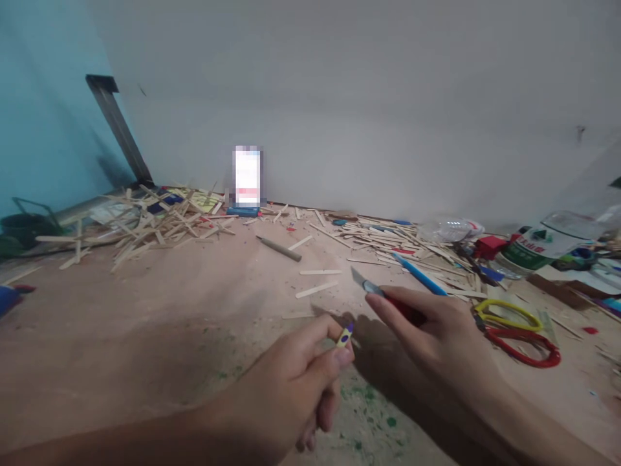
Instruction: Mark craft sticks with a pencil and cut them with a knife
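Between thumb and forefinger, my left hand [310, 375] pinches a short purple crayon [345, 336] in a yellow wrapper, its purple tip pointing up. Most of the crayon's length is hidden by the fingers. My right hand [431, 327] is closed around a craft knife [371, 287] with a red handle; its blade points up and to the left, apart from the crayon. Several flat wooden sticks [316, 289] lie on the table beyond both hands. A blue pencil-like rod [420, 273] rests just past my right hand.
Yellow-and-red-handled scissors [524, 333] lie to the right, near a large plastic bottle [543, 243]. A grey pen-like tool [279, 248] lies mid-table. Piled sticks [160, 223] cover the back left. A blurred upright screen [247, 175] leans by the wall.
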Tool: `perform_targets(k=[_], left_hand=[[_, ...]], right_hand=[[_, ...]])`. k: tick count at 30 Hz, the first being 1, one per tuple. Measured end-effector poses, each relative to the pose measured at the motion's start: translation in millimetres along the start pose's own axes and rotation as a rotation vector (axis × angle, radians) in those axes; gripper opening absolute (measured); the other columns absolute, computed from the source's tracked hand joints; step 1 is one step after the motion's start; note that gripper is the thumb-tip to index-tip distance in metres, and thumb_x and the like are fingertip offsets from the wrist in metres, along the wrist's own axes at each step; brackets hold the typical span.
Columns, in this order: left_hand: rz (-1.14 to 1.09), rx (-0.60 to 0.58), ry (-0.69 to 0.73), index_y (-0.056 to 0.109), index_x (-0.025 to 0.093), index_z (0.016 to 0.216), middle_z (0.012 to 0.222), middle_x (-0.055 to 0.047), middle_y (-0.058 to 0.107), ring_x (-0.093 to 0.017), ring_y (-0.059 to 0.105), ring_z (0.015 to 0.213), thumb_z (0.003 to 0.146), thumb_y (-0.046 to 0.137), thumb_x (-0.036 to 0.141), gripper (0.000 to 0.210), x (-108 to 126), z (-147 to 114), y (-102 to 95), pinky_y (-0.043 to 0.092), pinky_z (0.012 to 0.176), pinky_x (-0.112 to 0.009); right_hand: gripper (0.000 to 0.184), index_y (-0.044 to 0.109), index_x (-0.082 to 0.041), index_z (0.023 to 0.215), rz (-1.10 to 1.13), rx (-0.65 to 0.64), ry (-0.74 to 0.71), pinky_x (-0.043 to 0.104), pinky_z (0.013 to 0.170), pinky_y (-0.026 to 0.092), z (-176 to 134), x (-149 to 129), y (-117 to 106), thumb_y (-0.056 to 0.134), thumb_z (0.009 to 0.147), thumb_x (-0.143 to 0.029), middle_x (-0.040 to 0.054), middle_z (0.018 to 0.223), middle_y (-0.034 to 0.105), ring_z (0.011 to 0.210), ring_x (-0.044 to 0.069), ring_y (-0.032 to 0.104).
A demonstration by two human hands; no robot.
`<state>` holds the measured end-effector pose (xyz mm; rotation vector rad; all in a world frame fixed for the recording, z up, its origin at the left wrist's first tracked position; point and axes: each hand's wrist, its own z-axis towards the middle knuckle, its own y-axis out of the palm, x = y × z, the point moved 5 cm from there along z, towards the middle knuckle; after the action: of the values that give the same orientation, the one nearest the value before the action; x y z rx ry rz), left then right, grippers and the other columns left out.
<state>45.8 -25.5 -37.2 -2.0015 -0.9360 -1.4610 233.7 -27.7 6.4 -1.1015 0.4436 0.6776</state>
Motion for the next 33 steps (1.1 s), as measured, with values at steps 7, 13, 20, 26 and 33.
perform_targets(k=[7, 13, 20, 26, 33], left_hand=[[0.016, 0.039, 0.027, 0.054, 0.026, 0.108, 0.059, 0.008, 0.056, -0.010, 0.050, 0.043, 0.102, 0.055, 0.063, 0.037, 2, 2, -10.4, 0.040, 0.041, -0.016], [-0.004, 0.040, 0.053, 0.059, 0.024, 0.111, 0.060, 0.007, 0.057, -0.009, 0.048, 0.042, 0.101, 0.057, 0.056, 0.034, 0, 6, -12.9, 0.040, 0.043, -0.016], [0.025, 0.059, 0.076, 0.059, 0.025, 0.110, 0.060, 0.009, 0.056, -0.008, 0.045, 0.041, 0.104, 0.054, 0.050, 0.027, 4, 4, -13.9, 0.040, 0.044, -0.017], [0.094, 0.109, 0.085, 0.060, 0.025, 0.104, 0.058, 0.009, 0.053, -0.008, 0.046, 0.044, 0.105, 0.055, 0.047, 0.023, 10, 2, -14.7, 0.035, 0.040, -0.014], [0.130, 0.121, 0.076, 0.052, 0.026, 0.098, 0.056, 0.009, 0.054, -0.009, 0.044, 0.041, 0.104, 0.053, 0.048, 0.023, 8, 0, -13.7, 0.036, 0.041, -0.017]], right_hand=[[0.037, 0.065, -0.021, 0.076, 0.029, -0.040, -0.104, 0.028, 0.054, 0.036, -10, -17, 3, 0.059, 0.109, -0.038, -0.0056, 0.063, 0.051, 0.058, 0.012, 0.044], [0.039, 0.062, -0.023, 0.074, -0.053, -0.148, -0.187, 0.028, 0.044, 0.027, -18, -27, 12, 0.058, 0.111, -0.034, -0.0067, 0.058, 0.051, 0.048, 0.010, 0.040], [0.038, 0.064, -0.024, 0.075, 0.042, -0.186, -0.186, 0.027, 0.049, 0.035, -14, -16, 15, 0.060, 0.110, -0.037, -0.0058, 0.059, 0.054, 0.050, 0.011, 0.045], [0.040, 0.064, -0.023, 0.074, 0.080, -0.175, -0.173, 0.029, 0.053, 0.039, -13, -8, 18, 0.061, 0.110, -0.040, -0.0043, 0.060, 0.058, 0.052, 0.012, 0.050], [0.042, 0.063, -0.023, 0.069, 0.030, -0.070, -0.168, 0.027, 0.047, 0.033, -9, -8, 12, 0.064, 0.107, -0.041, -0.0057, 0.057, 0.048, 0.050, 0.011, 0.041]])
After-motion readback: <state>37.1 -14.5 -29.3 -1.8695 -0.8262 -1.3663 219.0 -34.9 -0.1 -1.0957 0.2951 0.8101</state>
